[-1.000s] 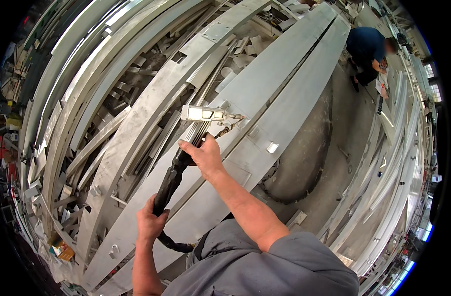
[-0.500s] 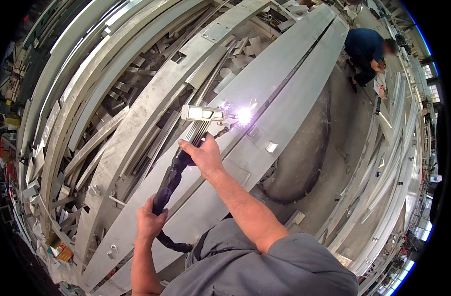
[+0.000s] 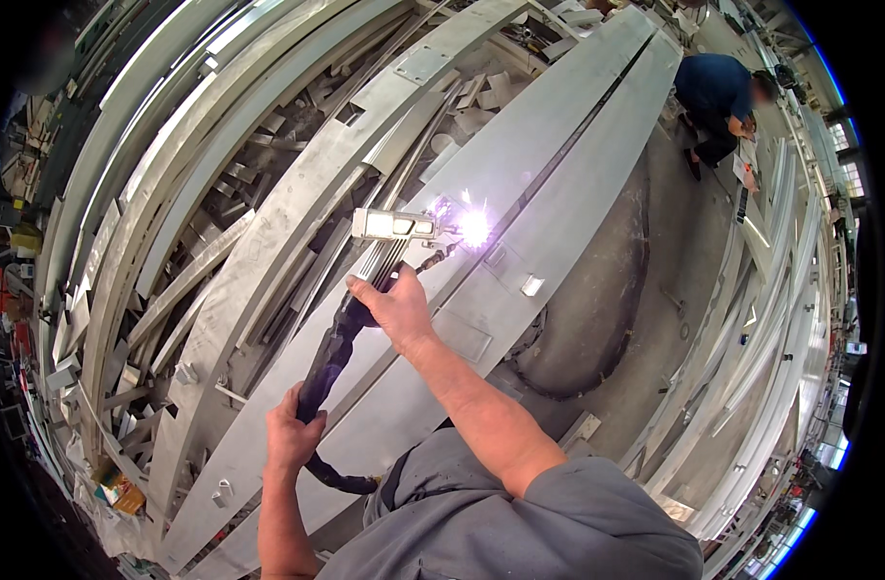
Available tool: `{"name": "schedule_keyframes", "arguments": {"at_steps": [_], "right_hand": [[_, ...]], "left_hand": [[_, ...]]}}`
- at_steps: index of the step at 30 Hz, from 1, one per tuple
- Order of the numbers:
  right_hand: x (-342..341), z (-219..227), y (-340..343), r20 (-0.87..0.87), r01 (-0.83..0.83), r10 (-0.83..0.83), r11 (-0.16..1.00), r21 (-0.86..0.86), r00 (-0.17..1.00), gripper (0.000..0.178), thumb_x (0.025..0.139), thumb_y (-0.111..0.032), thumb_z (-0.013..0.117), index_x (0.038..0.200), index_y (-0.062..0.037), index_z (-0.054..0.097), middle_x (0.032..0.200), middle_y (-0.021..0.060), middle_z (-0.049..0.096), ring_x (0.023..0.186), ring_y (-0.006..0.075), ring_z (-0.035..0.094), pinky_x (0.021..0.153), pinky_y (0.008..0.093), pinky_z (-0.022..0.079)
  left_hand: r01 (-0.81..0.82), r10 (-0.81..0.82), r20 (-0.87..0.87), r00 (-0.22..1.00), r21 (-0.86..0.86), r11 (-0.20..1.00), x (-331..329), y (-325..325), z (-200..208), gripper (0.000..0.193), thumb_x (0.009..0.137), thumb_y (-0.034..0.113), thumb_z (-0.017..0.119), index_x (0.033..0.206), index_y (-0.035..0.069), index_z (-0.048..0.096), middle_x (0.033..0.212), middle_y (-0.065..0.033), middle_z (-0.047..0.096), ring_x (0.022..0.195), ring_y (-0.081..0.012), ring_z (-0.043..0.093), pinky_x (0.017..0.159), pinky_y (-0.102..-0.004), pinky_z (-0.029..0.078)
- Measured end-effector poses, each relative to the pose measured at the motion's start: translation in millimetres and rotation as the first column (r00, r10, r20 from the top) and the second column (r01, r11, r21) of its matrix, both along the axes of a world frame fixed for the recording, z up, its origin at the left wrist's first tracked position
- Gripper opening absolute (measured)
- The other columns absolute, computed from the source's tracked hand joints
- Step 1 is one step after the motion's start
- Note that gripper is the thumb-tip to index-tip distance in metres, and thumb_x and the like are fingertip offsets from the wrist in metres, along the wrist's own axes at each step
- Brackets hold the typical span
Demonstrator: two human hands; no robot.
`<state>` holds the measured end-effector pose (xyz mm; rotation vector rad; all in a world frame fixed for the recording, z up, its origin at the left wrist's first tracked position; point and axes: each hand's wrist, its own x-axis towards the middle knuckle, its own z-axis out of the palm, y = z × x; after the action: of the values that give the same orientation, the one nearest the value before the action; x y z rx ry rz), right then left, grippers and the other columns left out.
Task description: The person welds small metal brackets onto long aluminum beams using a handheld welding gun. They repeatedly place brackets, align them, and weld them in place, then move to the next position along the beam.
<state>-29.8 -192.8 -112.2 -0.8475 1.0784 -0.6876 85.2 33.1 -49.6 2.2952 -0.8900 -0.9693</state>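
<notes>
My right hand (image 3: 402,307) is wrapped round the grip of a welding torch (image 3: 394,225), which has a pale, box-like head with window-like openings. At its tip a white-violet arc (image 3: 473,229) burns with sparks, right at a block of metal on the panels; the glare hides the exact contact point. Lower down, my left hand (image 3: 294,430) closes on the torch's thick black-wrapped cable (image 3: 328,367). Beneath both hands lie long, tapering grey metal panels (image 3: 515,126) with a dark slot between them. A small bright metal piece (image 3: 532,286) sits on the right-hand panel.
Curved metal beams (image 3: 297,184) and heaped offcuts (image 3: 239,179) fill the left side. A black hose (image 3: 636,319) curves over the floor on the right. Beyond it, a person in a dark blue shirt (image 3: 708,85) bends down beside long metal profiles (image 3: 771,290).
The torch head and arc have shifted very slightly to the left along with my right hand. The sparks now fly up in a different shape. My left hand stays round the cable.
</notes>
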Motion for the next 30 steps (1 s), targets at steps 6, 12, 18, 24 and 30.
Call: {"name": "schedule_keyframes", "arguments": {"at_steps": [6, 12, 18, 24, 30], "right_hand": [[0, -2, 4, 0.009, 0.002, -0.002, 0.999, -0.037, 1.000, 0.051, 0.081, -0.026, 0.083, 0.110, 0.0065, 0.057, 0.093, 0.0130, 0.070, 0.079, 0.0180, 0.068, 0.072, 0.0325, 0.057], [-1, -2, 8, -0.039, -0.024, 0.022, 0.997, -0.069, 0.999, 0.052, 0.082, -0.028, 0.083, 0.111, 0.0066, 0.056, 0.093, 0.0135, 0.070, 0.080, 0.0189, 0.069, 0.072, 0.0330, 0.057], [-4, 12, 9, -0.018, -0.064, 0.064, 0.998, -0.019, 0.998, 0.046, 0.087, -0.021, 0.081, 0.115, 0.0047, 0.055, 0.100, 0.0083, 0.066, 0.089, 0.0152, 0.064, 0.081, 0.0320, 0.055], [-5, 19, 10, -0.026, -0.077, 0.077, 0.997, 0.011, 0.997, 0.046, 0.088, -0.021, 0.081, 0.116, 0.0047, 0.055, 0.102, 0.0083, 0.065, 0.091, 0.0151, 0.063, 0.082, 0.0320, 0.055], [-4, 11, 14, 0.014, -0.061, 0.062, 0.998, -0.004, 0.998, 0.046, 0.088, -0.021, 0.081, 0.116, 0.0045, 0.055, 0.102, 0.0080, 0.065, 0.092, 0.0148, 0.063, 0.081, 0.0316, 0.055]], "left_hand": [[0.011, -0.010, 0.022, 1.000, -0.019, 1.000, 0, 3, 1, 0.055, 0.074, 0.002, 0.076, 0.127, 0.004, 0.065, 0.092, -0.0073, 0.072, 0.082, -0.0134, 0.065, 0.081, -0.0311, 0.053], [0.011, -0.010, 0.037, 0.999, -0.011, 1.000, -2, 5, 6, 0.054, 0.073, 0.003, 0.076, 0.126, 0.004, 0.065, 0.090, -0.0085, 0.072, 0.080, -0.0144, 0.065, 0.079, -0.0323, 0.054], [0.006, -0.007, 0.038, 0.999, 0.027, 1.000, -3, 7, 10, 0.054, 0.073, 0.004, 0.076, 0.126, 0.004, 0.065, 0.089, -0.0080, 0.072, 0.079, -0.0149, 0.065, 0.079, -0.0325, 0.053], [-0.010, 0.009, 0.038, 0.999, 0.020, 1.000, -5, 6, 16, 0.053, 0.073, 0.004, 0.076, 0.125, 0.005, 0.065, 0.089, -0.0083, 0.072, 0.079, -0.0157, 0.065, 0.079, -0.0326, 0.053], [0.015, -0.015, 0.062, 0.998, 0.008, 1.000, -4, 10, 15, 0.051, 0.076, 0.003, 0.076, 0.125, 0.006, 0.065, 0.090, -0.0116, 0.073, 0.077, -0.0209, 0.069, 0.077, -0.0343, 0.055]]}}
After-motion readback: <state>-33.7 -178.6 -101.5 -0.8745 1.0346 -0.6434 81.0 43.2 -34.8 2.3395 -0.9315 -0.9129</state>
